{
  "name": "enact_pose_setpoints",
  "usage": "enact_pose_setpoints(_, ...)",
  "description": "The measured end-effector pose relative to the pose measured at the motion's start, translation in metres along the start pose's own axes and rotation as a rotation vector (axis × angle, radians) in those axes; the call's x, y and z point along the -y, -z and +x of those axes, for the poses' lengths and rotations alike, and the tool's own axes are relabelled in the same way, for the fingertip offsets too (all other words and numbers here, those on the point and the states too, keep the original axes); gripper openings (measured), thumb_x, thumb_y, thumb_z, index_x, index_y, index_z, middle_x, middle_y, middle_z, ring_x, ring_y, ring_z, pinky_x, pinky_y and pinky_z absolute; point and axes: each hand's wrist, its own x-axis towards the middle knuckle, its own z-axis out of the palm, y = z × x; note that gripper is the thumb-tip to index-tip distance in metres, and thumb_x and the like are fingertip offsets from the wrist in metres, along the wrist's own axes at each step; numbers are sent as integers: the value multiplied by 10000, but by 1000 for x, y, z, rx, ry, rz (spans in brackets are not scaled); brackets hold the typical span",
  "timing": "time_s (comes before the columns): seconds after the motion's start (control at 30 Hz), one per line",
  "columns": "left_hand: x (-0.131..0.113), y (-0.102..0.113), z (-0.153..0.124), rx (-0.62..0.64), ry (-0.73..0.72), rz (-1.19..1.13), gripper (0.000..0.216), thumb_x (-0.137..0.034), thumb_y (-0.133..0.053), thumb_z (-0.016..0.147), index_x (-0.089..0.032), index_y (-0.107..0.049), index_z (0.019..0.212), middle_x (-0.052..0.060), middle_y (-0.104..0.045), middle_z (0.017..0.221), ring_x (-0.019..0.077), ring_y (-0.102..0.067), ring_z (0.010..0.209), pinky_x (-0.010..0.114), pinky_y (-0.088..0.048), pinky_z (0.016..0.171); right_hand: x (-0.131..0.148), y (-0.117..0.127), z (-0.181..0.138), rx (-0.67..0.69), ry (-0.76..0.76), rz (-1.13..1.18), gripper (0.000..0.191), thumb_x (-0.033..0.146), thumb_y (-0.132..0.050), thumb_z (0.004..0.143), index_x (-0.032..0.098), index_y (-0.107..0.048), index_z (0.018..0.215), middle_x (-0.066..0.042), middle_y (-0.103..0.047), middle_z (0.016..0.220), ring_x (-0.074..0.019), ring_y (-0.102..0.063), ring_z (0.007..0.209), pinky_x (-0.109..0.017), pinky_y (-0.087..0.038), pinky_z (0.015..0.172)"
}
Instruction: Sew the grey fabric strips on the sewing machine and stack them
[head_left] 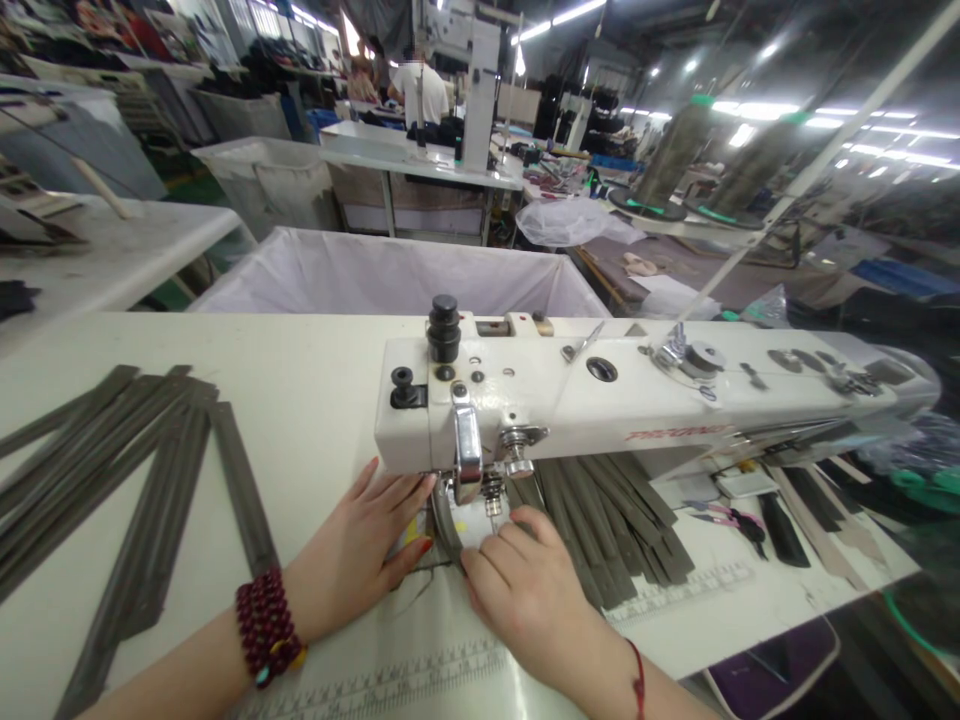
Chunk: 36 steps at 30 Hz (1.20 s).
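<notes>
A white sewing machine [570,405] stands across the table, its presser area just ahead of both hands. My left hand [375,545] lies flat to the left of the needle area, fingers stretched out. Curled fingers of my right hand [521,585] grip the near end of a dark grey fabric strip [448,525], which runs up under the machine head. The needle itself is hidden. More grey strips [169,470] lie fanned out left of my left hand, and another bunch of strips [600,530] sits beyond my right hand, partly under the machine arm.
A printed ruler [420,675] runs along the table's near edge. Pink-handled snips [739,520] and pale strips [817,525] lie at the right. Behind the table stands a white-lined bin [390,275]. Farther back, a person in a white top [424,92] is by another machine table.
</notes>
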Motion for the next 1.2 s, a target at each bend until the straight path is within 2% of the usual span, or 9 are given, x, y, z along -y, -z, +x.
enact_pose_setpoints(0.2, 0, 1, 0, 33, 0, 9, 497, -378, -509, 950, -177, -502, 1403, 118, -595, 1380, 306, -532, 1244, 545, -331, 1119, -6, -8, 19, 17, 77, -81, 130, 84, -501, 911, 151, -585, 839, 2, -561, 672, -164, -489, 641, -364, -387, 762)
enact_pose_setpoints(0.33, -1, 2, 0, 32, 8, -7, 478, -371, -516, 948, -187, -516, 1389, 114, -607, 1360, 300, -549, 1218, 540, -335, 1113, -10, -14, 31, 106, 119, -162, 136, 82, -540, 876, 174, -534, 776, 0, -570, 657, -167, -514, 621, -355, -405, 706)
enact_pose_setpoints(0.43, -1, 2, 0, 40, 11, -10, 456, -379, -523, 944, -187, -547, 1356, 116, -615, 1344, 302, -558, 1200, 547, -327, 1114, -12, -19, 38, 150, 133, -242, 154, 51, -538, 853, 183, -523, 774, -6, -587, 661, -178, -547, 627, -364, -439, 708)
enact_pose_setpoints(0.57, 0, 2, -1, 40, 12, -12, 405, -364, -525, 939, -196, -591, 1302, 112, -615, 1342, 306, -545, 1215, 547, -320, 1116, -15, -25, 47, 129, 132, -292, 178, -8, -537, 794, 169, -549, 787, -15, -589, 640, -204, -589, 647, -386, -469, 735)
enact_pose_setpoints(0.77, -2, 0, 0, 60, 20, 3, 483, -357, -529, 937, -172, -520, 1383, 122, -601, 1362, 309, -528, 1240, 549, -323, 1117, -17, -27, 52, 99, 122, -302, 188, -29, -532, 775, 155, -568, 792, -37, -631, 680, -207, -596, 671, -386, -455, 747)
enact_pose_setpoints(0.87, -2, 0, -1, 60, 21, 5, 460, -377, -523, 940, -164, -549, 1347, 131, -606, 1350, 319, -536, 1227, 569, -330, 1107, -13, -13, 38, 87, 78, -274, 190, 21, -544, 813, 184, -536, 717, -8, -597, 632, -180, -549, 595, -368, -428, 713)
enact_pose_setpoints(0.97, 4, 5, 0, 43, 0, -17, 337, -343, -506, 944, -190, -630, 1218, 115, -645, 1283, 313, -572, 1172, 586, -338, 1099, -10, 17, 7, 23, -96, -235, 224, 96, -511, 907, 194, -539, 707, 4, -564, 609, -167, -517, 567, -354, -380, 669)
enact_pose_setpoints(1.1, 21, 16, 20, -74, -29, -73, 305, -191, -406, 939, -211, -677, 1077, 80, -699, 1107, 305, -603, 1113, 585, -367, 1087, -11, 50, -46, -23, -367, -276, 270, 310, -404, 1018, 188, -618, 907, -47, -639, 774, -189, -584, 667, -343, -376, 640)
enact_pose_setpoints(1.2, 30, 19, 45, -125, -69, -88, 349, -170, -376, 920, -222, -684, 1079, 79, -693, 1125, 320, -577, 1166, 537, -422, 1065, -14, 49, -74, 58, -425, -322, 366, 410, -335, 1030, 185, -614, 954, -71, -656, 844, -201, -626, 689, -335, -427, 620)
